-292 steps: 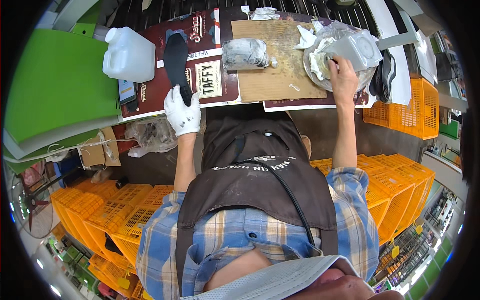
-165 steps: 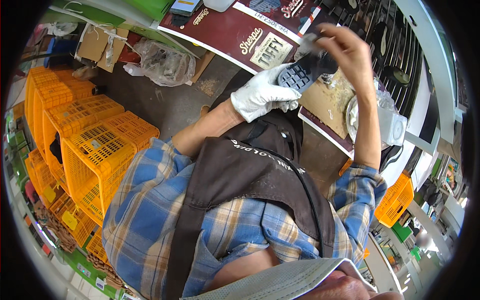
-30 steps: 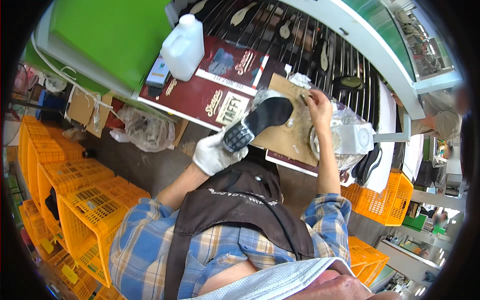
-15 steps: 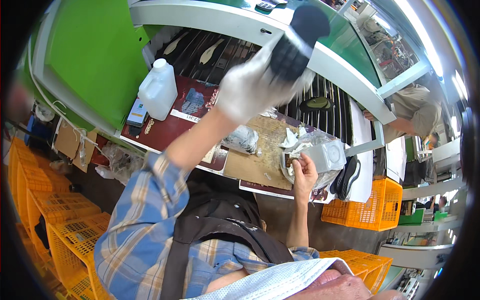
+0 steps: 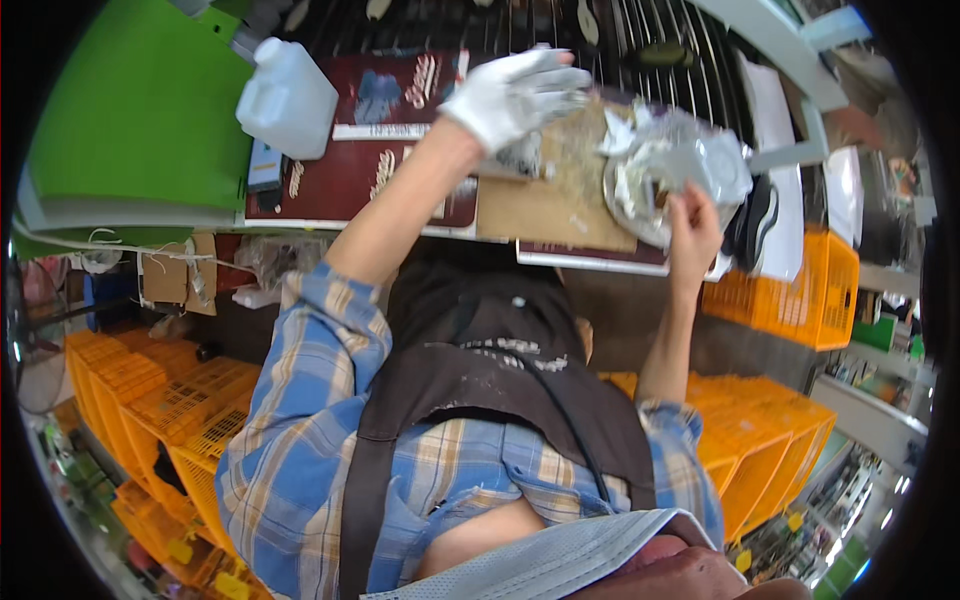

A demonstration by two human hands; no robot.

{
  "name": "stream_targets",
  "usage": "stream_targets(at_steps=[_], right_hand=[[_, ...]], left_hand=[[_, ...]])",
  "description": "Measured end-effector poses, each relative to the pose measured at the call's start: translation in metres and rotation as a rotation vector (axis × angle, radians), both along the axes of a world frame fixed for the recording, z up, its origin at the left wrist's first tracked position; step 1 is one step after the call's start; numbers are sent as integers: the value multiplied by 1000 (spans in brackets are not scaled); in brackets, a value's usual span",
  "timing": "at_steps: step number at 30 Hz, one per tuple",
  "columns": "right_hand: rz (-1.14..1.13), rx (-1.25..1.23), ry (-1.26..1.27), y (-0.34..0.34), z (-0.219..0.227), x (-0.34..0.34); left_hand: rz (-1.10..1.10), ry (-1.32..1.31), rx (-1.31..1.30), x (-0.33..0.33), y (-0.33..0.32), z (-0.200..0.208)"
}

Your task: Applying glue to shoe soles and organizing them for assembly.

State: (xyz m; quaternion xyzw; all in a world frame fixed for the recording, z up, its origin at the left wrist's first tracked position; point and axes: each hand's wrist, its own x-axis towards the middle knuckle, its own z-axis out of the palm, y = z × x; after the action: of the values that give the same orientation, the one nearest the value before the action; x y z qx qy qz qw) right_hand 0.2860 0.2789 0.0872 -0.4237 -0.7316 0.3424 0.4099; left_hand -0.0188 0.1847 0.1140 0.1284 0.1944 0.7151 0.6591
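My left hand (image 5: 515,98), in a white glove, is raised over the workbench with its fingers stretched out and nothing visible in it. Beneath it, a plastic-wrapped bundle (image 5: 520,156) is partly hidden. My bare right hand (image 5: 692,232) has thumb and fingers pinched together at the rim of a round, plastic-lined dish (image 5: 618,200) smeared with white. A small brown piece (image 5: 660,192) shows at its fingertips, too small to name. Right beside the dish stands a clear plastic tub (image 5: 722,165). Crumpled white scraps (image 5: 618,130) lie behind the dish.
A white jug (image 5: 290,105) and a phone (image 5: 266,165) stand at left on dark red boards (image 5: 330,190). Stained cardboard (image 5: 560,215) covers the middle. Behind runs a slatted rack (image 5: 640,30) with sole-shaped pieces. Black soles (image 5: 755,225) lie right, above an orange crate (image 5: 780,300).
My left hand has let go of the dark shoe-like item it held up; that item is out of sight. The view has tilted down, and my right hand stays at the dish.
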Motion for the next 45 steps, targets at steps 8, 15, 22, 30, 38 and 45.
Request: stream_targets(at_steps=[8, 15, 22, 30, 38, 45], right_hand=[[-5, 498, -354, 14, -7, -5], [26, 363, -521, 17, -38, -15], [128, 448, -316, -2, -30, -17], [180, 453, -290, -21, -22, -24], [189, 408, -284, -23, -21, -32], [203, 434, -266, -25, -24, -35]], left_hand=[[386, -255, -98, 25, -176, -76], [852, 296, -511, 27, -250, -91], [1400, 1906, -1166, -54, -284, -105], [1100, 2135, -1521, -101, -287, -122], [1106, 2173, -1470, -105, -288, -129], [1042, 2216, -1454, -107, -291, -126]])
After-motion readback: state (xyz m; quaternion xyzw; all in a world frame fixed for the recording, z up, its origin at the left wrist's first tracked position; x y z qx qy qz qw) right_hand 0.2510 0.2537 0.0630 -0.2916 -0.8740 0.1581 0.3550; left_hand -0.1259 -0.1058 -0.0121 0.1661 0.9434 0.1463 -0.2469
